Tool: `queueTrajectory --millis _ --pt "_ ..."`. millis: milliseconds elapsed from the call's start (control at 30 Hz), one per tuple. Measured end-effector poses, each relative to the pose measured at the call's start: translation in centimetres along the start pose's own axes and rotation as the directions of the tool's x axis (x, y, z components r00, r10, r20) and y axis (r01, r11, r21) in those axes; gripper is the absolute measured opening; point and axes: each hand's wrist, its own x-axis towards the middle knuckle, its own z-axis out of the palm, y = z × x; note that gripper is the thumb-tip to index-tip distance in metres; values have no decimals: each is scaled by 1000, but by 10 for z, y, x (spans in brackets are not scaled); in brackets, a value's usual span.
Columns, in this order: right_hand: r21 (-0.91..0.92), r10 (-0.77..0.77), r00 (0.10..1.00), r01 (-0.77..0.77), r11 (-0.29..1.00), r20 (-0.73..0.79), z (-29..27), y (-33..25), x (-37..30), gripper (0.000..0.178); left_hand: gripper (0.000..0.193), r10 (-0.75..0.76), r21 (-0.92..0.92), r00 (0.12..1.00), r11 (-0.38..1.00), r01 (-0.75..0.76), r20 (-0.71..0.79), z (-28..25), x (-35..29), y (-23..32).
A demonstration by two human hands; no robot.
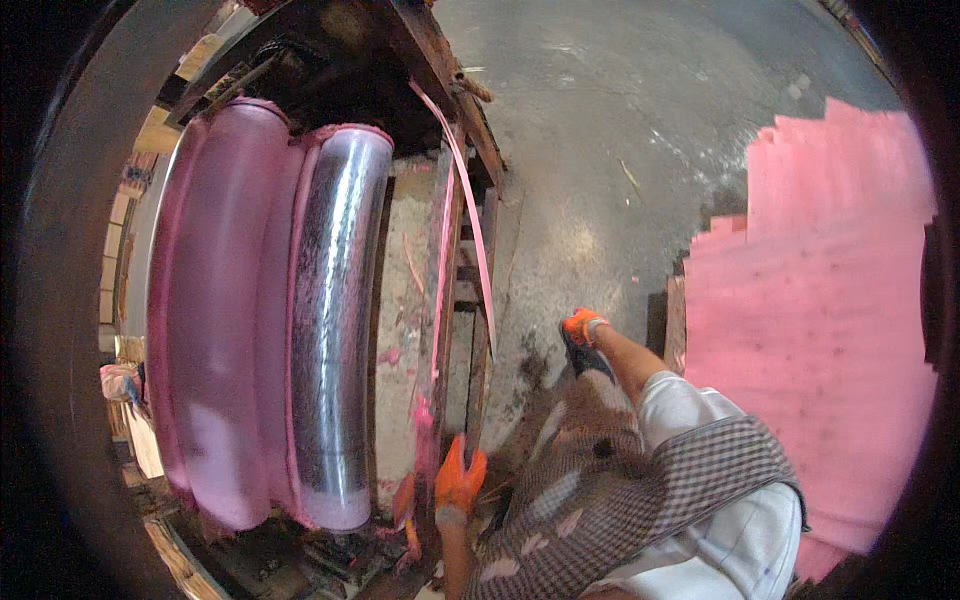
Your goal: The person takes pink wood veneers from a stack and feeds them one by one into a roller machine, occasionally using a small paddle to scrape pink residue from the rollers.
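My left hand point(461, 482), in an orange glove, is at the near end of the machine's side frame, with its thumb and fingers apart and nothing seen between them. My right hand point(582, 326), also gloved in orange, hangs over the floor beyond my knee, close above my dark shoe point(577, 358). Its fingers look curled, but I cannot make out whether they hold anything. To the left, a shiny metal roller point(343, 300) lies beside a wide pink-coated roller point(235, 330). A thin pink strip point(470, 200) drapes along the frame point(455, 250).
A large stack of pink sheets point(800, 340) stands on the right. Grey concrete floor point(590, 130) stretches between it and the machine. Another person point(122, 385) shows beyond the rollers at the far left. Pink scraps point(390, 356) lie on the ledge by the metal roller.
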Motion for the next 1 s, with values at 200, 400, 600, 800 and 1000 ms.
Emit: queueTrajectory --millis 200,400,600,800,1000 --pt "904 331 936 -242 351 122 -176 26 177 38 66 -406 -575 913 736 357 47 6 29 47" --pt "855 245 952 30 517 -182 -287 37 324 42 72 -581 -582 802 608 540 137 20 65 81" --pt "982 290 954 22 188 -77 -291 33 348 34 73 -512 -629 845 609 482 152 28 56 60" --pt "970 493 850 81 228 -187 -316 2 177 36 70 -450 -603 888 683 412 96 21 48 53" --pt "884 719 514 266 385 -468 -337 44 -50 41 70 -112 -404 994 910 97 -14 -3 60 24"
